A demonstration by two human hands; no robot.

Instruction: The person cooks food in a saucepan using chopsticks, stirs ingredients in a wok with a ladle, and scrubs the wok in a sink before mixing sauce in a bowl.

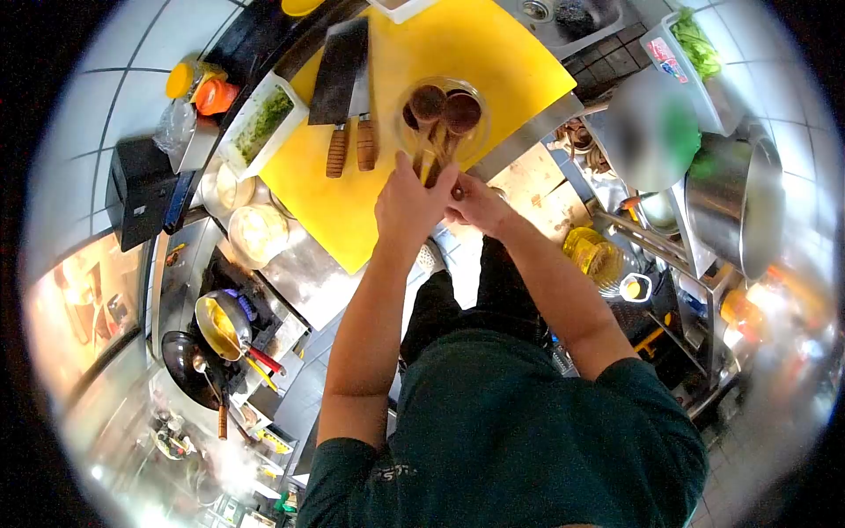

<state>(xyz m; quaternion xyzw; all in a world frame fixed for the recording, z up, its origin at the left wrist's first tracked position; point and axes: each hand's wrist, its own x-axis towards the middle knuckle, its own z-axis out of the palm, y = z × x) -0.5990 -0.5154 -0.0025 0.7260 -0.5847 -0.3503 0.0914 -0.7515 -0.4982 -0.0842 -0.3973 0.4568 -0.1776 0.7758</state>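
Observation:
Several dark brown wooden spoons (pixel 462 113) are bunched together, their round heads over a clear round bowl (pixel 480 145) on the yellow cutting board (pixel 339 220). My left hand (pixel 411 202) is closed around the spoon handles near their lower ends. My right hand (pixel 480 204) is closed beside it at the same handle ends, its fingertips partly hidden. To the left of the bowl lie a broad-bladed cleaver (pixel 339 75) and a second wooden-handled knife (pixel 365 141), both apart from my hands.
A white container of chopped greens (pixel 260 123) stands at the board's left edge. A wok (pixel 189 370) and a pan with yellow contents (pixel 223 324) sit on the stove at lower left. At right are an oil bottle (pixel 594 257) and a large metal pot (pixel 726 202). A sink (pixel 572 35) lies beyond the board.

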